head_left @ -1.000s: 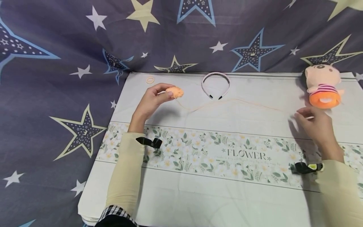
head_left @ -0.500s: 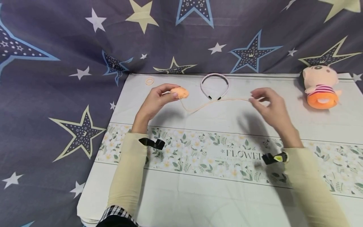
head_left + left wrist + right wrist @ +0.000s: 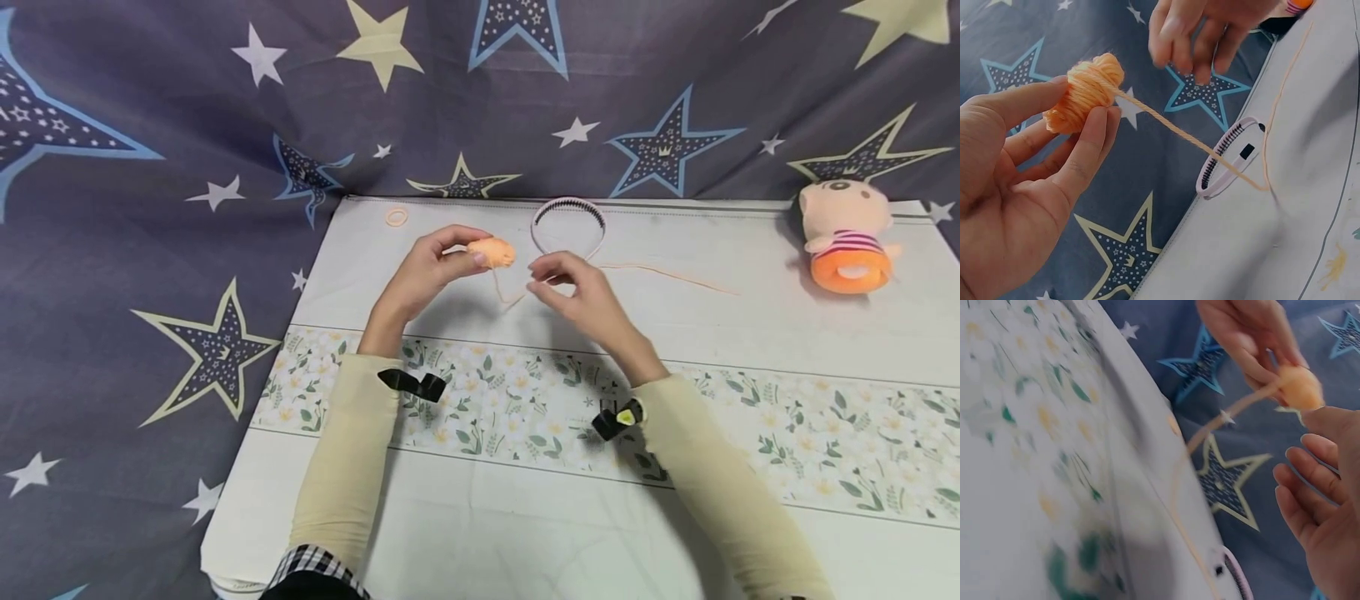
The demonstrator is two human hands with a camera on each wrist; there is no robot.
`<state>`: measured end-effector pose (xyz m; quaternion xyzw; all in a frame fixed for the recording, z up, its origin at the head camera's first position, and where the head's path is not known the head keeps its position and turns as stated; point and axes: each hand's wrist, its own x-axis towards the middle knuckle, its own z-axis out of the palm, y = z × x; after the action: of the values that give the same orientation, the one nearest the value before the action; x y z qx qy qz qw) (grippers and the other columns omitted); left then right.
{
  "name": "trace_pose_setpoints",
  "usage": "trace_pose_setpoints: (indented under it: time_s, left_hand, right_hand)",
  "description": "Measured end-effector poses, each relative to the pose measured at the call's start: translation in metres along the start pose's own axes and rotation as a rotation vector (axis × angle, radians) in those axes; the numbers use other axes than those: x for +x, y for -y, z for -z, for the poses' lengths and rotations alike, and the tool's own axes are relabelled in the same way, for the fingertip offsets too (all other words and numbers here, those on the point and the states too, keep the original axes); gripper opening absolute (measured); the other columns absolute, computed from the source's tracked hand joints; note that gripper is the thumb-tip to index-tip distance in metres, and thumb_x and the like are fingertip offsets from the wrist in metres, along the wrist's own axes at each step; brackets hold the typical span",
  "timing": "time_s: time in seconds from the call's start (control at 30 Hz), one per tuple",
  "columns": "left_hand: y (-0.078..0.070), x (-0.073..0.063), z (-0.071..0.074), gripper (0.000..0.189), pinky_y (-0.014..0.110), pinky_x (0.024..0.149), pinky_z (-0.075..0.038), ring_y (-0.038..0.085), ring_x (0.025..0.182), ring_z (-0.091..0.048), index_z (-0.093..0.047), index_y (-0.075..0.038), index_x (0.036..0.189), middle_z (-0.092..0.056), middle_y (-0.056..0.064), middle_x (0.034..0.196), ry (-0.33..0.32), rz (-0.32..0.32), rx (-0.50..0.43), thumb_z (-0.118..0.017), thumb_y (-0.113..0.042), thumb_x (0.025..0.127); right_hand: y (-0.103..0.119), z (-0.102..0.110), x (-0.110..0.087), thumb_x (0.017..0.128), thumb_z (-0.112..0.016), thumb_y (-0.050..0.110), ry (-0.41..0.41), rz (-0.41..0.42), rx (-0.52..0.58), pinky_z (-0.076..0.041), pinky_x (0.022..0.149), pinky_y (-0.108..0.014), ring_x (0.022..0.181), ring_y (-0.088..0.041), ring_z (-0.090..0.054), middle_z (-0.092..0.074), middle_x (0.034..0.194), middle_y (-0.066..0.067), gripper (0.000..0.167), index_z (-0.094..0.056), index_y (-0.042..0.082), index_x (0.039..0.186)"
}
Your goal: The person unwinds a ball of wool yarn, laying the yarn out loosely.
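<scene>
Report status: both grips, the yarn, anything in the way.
Left grip holds yarn; right grip empty, nearby. Tail runs onto table; headband nearby could snag it.

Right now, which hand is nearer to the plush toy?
The right. The right hand is to the left of the plush toy, by the headband. The left hand is farther left, pinching the orange yarn ball.
</scene>
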<state>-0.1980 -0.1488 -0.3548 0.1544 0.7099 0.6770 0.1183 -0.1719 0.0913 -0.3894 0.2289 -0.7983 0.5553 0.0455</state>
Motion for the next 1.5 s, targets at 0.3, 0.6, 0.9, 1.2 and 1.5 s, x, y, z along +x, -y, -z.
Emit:
trace_pose_setpoints:
  time_s: [0.3,0.6,0.9,1.2,1.5]
  left_hand:
    - [0.001,0.0,-0.004,0.032,0.037,0.096,-0.052,0.018,0.1,-0.067,-0.058,0.001,0.122,-0.061,0.01,0.117,0.019,0.006,0.007,-0.062,-0.007,0.092]
    - [0.002,-0.001,-0.003,0.032,0.037,0.096,-0.052,0.018,0.101,-0.066,-0.059,0.0,0.122,-0.061,0.012,0.119,0.01,0.008,0.005,-0.064,-0.006,0.091]
    - [0.002,-0.005,0.007,0.033,0.036,0.095,-0.053,0.017,0.099,-0.066,-0.06,0.0,0.121,-0.062,0.01,0.118,-0.022,0.009,0.001,-0.066,-0.006,0.09]
    - [0.001,-0.008,0.014,0.033,0.035,0.095,-0.052,0.016,0.099,-0.065,-0.06,-0.003,0.121,-0.062,0.007,0.117,-0.031,0.01,-0.013,-0.066,-0.008,0.089]
    - [0.0,-0.008,0.016,0.035,0.042,0.098,-0.05,0.017,0.1,-0.065,-0.06,-0.004,0.123,-0.062,0.008,0.118,-0.029,0.013,0.005,-0.067,-0.01,0.09]
  right_hand:
    - [0.0,-0.037,0.007,0.091,-0.067,0.017,0.049,-0.068,0.104,-0.053,0.088,-0.03,0.096,-0.02,-0.065,-0.067,0.107,-0.01,0.02,-0.065,0.003,0.105]
    - [0.008,-0.032,0.002,0.093,-0.063,0.016,-0.01,-0.1,0.18,-0.051,0.068,-0.026,0.078,-0.019,-0.063,-0.067,0.091,-0.014,0.015,-0.067,0.002,0.098]
    - [0.03,0.005,-0.001,0.093,-0.059,0.004,-0.118,-0.054,0.236,-0.052,0.075,-0.023,0.085,-0.032,-0.06,-0.063,0.092,-0.023,0.015,-0.062,-0.01,0.1]
    - [0.006,0.041,-0.009,0.093,-0.062,0.007,-0.239,0.034,0.27,-0.051,0.072,-0.022,0.079,-0.017,-0.061,-0.066,0.086,-0.002,0.015,-0.064,-0.007,0.098]
    - [-0.001,0.087,-0.023,0.089,-0.061,-0.006,-0.38,0.084,0.383,-0.053,0.074,-0.02,0.074,-0.014,-0.063,-0.069,0.082,-0.005,0.007,-0.063,-0.011,0.093]
